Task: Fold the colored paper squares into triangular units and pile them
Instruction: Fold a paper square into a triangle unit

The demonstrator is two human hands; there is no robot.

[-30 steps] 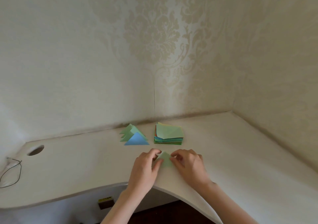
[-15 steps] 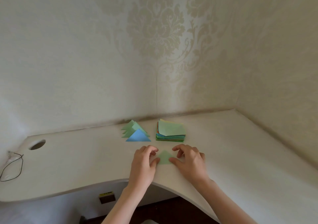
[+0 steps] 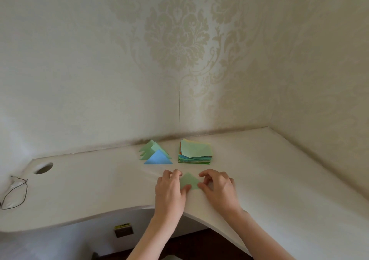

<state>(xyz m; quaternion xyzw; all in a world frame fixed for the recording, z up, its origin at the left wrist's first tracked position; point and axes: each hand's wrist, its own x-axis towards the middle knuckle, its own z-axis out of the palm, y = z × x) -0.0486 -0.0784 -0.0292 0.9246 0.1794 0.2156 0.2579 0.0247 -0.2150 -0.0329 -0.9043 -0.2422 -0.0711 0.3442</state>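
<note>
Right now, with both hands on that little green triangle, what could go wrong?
The green triangle is pinned only at its lower corners by the left hand and right hand, so it might slip and crease crooked. It also lies near the desk's curved front edge and could slide off. The finished pile looks loosely fanned; adding another carelessly may scatter it.

left hand (image 3: 169, 190), right hand (image 3: 218, 188), both hands curled, fingertips down
</note>
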